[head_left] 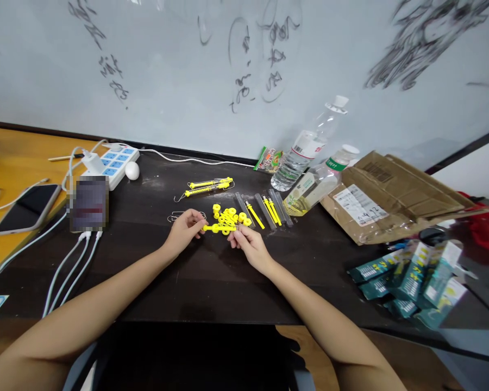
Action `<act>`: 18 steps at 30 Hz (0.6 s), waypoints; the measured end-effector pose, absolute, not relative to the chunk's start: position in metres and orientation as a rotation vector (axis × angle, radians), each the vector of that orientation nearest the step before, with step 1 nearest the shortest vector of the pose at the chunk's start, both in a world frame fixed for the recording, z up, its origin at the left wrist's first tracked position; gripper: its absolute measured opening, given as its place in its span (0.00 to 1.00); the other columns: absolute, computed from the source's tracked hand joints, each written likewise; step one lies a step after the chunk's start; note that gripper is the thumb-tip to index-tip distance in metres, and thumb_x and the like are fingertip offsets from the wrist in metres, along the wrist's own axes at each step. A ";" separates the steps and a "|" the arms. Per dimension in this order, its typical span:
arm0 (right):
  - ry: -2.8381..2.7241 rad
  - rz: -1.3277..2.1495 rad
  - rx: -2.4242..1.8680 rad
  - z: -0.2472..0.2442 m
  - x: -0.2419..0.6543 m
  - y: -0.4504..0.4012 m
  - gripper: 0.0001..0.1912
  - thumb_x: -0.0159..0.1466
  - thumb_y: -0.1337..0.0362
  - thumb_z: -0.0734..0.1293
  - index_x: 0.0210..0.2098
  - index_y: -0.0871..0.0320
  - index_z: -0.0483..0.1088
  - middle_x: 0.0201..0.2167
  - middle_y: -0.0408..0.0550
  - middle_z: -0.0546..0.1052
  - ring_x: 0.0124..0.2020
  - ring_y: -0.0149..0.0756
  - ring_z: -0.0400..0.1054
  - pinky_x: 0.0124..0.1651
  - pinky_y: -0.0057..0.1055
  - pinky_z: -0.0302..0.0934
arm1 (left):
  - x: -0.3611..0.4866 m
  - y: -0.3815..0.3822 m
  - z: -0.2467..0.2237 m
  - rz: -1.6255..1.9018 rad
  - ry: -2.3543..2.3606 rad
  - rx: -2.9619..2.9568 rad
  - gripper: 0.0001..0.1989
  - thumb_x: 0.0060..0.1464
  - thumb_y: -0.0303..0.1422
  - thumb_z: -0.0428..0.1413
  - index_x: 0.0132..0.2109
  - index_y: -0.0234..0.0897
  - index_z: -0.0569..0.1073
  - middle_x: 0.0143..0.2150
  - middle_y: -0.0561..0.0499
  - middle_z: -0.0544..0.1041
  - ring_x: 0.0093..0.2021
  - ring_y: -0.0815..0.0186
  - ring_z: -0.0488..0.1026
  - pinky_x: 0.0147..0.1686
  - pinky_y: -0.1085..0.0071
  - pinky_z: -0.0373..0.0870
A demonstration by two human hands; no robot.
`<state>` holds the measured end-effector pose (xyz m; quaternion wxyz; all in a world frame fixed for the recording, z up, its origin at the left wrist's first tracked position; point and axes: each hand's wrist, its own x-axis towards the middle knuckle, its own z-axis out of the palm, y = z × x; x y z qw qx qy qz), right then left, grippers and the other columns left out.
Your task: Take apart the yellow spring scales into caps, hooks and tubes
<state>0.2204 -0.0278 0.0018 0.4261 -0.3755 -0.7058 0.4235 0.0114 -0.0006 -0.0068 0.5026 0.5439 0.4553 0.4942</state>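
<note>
Between my two hands a thin yellow plastic part [219,228] lies level above the dark table. My left hand [184,233] pinches its left end, and my right hand [248,244] grips the right end. Just behind it is a pile of small yellow pieces [228,216], partly covered by the held part. Two assembled yellow spring scales [207,187] with metal hooks lie farther back. Clear tubes [265,210] and yellow rods [255,215] lie to the right of the pile. Metal wire hooks [177,215] are beside my left hand.
Two plastic bottles [297,157], a snack packet [268,159] and a cardboard parcel [375,201] stand or lie at the back right. Green boxes [411,277] are at the right. A power strip [116,163], cables and a phone [27,208] occupy the left.
</note>
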 end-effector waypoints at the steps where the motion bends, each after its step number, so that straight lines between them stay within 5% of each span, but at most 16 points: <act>1: -1.737 1.086 -0.939 0.002 0.220 -0.027 0.20 0.66 0.51 0.57 0.30 0.60 0.68 0.21 0.42 0.67 0.23 0.28 0.60 0.28 0.26 0.56 | 0.011 -0.001 -0.008 1.196 1.108 1.392 0.13 0.49 0.40 0.59 0.34 0.35 0.66 0.30 0.53 0.73 0.26 0.71 0.71 0.25 0.76 0.68; 6: -1.689 1.240 -0.918 0.003 0.220 -0.026 0.21 0.65 0.48 0.57 0.29 0.60 0.67 0.20 0.41 0.67 0.20 0.26 0.57 0.22 0.25 0.52 | 0.011 -0.012 -0.002 1.114 1.081 1.846 0.09 0.59 0.37 0.50 0.41 0.37 0.70 0.35 0.51 0.75 0.37 0.66 0.73 0.42 0.68 0.68; 10: -1.778 1.335 -0.879 0.002 0.219 -0.027 0.21 0.66 0.49 0.57 0.30 0.60 0.67 0.21 0.41 0.67 0.20 0.25 0.58 0.23 0.24 0.53 | 0.013 -0.022 0.002 1.004 0.882 2.037 0.17 0.57 0.37 0.53 0.53 0.40 0.65 0.46 0.48 0.74 0.47 0.63 0.71 0.49 0.65 0.66; 18: -1.796 1.406 -0.855 0.002 0.219 -0.027 0.16 0.64 0.52 0.62 0.29 0.60 0.65 0.21 0.40 0.67 0.19 0.23 0.58 0.22 0.22 0.54 | 0.017 -0.028 0.003 0.935 0.860 2.088 0.17 0.63 0.36 0.45 0.57 0.39 0.63 0.30 0.55 0.67 0.28 0.71 0.65 0.35 0.73 0.64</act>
